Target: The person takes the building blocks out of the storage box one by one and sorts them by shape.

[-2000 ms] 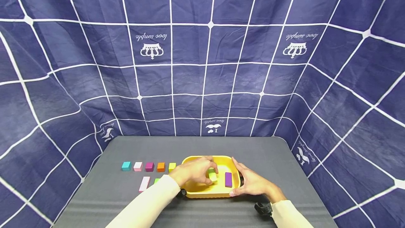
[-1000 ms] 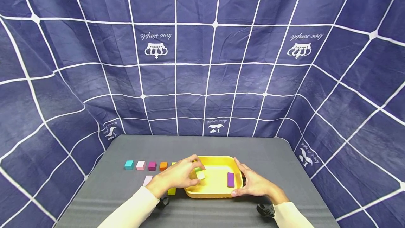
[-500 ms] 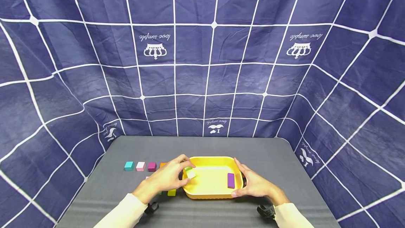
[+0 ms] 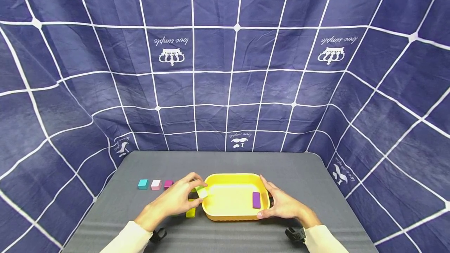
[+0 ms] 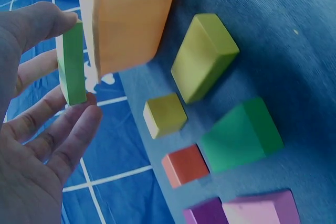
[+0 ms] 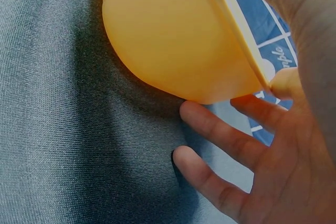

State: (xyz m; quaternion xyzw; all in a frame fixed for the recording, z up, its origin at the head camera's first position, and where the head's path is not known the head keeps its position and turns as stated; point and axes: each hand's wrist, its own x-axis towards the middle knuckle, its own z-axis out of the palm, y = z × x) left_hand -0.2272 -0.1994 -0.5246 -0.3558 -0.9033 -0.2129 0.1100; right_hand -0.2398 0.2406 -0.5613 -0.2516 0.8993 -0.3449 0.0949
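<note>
My left hand (image 4: 177, 195) pinches a light green block (image 5: 72, 61) between thumb and fingertips, just off the left end of a yellow plastic box (image 4: 232, 218). Inside that box, near its right end, lies a purple block (image 4: 256, 200). My right hand (image 4: 284, 203) spans the box's right end, thumb at the near corner and index finger at the far one. The right wrist view shows fingertips against the outer wall, with one lower finger apart from it. Below my left hand, a yellow block (image 5: 205, 59) and a small yellow cube (image 5: 165, 115) stand beside the box.
A row on the grey table (image 4: 295, 167) holds a teal cube (image 4: 143, 184), a pink cube (image 4: 156, 184) and a magenta cube (image 4: 168, 184). A darker green block (image 5: 244, 135), an orange cube (image 5: 185, 165) and a pink block (image 5: 262, 208) lie left of the box.
My left hand has lifted the light green block from inside the box and carried it left past the rim. My right hand keeps its place at the right end.
</note>
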